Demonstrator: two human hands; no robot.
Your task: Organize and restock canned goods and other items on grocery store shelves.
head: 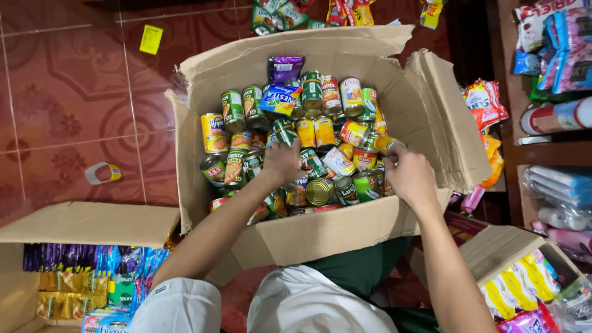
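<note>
Grasping a can (387, 145) with our right hand (410, 179) at the box's (320, 237) right edge; left hand (280, 161) rests loosely on middle cans (308, 132).

Three open cardboard boxes (345, 231) show, the middle one holding roughly thirty food cans (320, 191) and two pouches (280, 98).

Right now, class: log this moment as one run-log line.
left hand: on cans | right hand: grips yellow can | cardboard box: open, full
</note>
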